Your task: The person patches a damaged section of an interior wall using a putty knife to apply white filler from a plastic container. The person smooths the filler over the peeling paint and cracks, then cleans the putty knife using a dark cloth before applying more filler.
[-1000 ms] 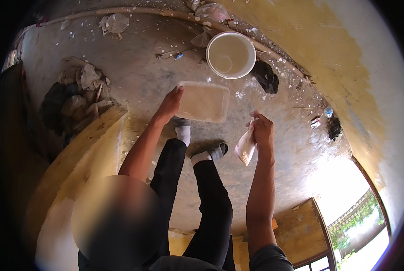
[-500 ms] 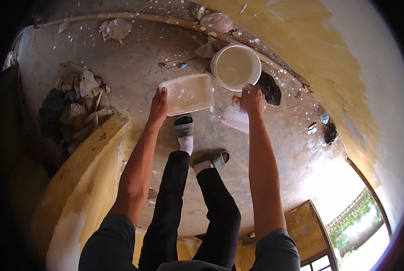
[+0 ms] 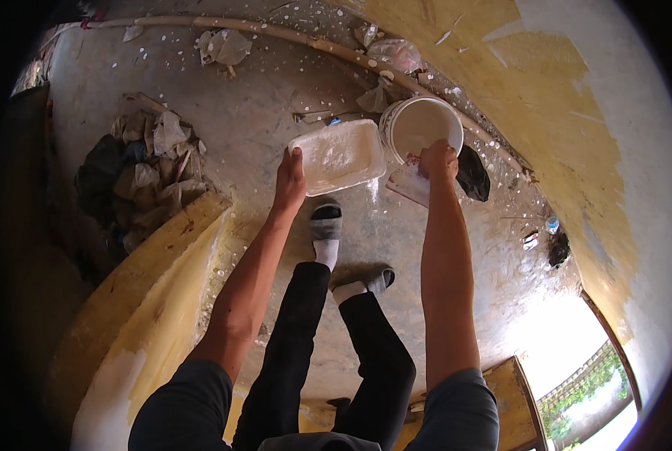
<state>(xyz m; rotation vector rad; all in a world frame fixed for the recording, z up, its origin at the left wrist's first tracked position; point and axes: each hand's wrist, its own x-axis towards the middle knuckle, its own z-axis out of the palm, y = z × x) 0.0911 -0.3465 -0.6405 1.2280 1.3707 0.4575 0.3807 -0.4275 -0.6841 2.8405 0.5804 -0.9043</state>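
My left hand (image 3: 291, 177) grips the left edge of a shallow, whitish rectangular tray (image 3: 337, 155), its thumb over the rim. White powder coats the inside of the tray, and a thin stream of it drops from the near right corner. At the near rim of a white bucket (image 3: 424, 131), my right hand (image 3: 437, 159) is closed around the upper part of a white plastic bag (image 3: 409, 188) with reddish print. The bag hangs below my fingers and overlaps the bucket's rim. The bucket stands on the floor with its mouth upward; its contents are unclear.
A black bag (image 3: 471, 174) lies beside the bucket. A long pole (image 3: 291, 34) runs along the far floor among paint flakes and scraps. Crumpled sacks (image 3: 144, 165) are heaped left, behind a low yellow wall (image 3: 148, 301). My sandalled feet (image 3: 326, 222) stand below the tray.
My view has shifted. The tray has tilted and powder now falls from its corner. My right hand and the bag have moved forward, over the bucket's near rim.
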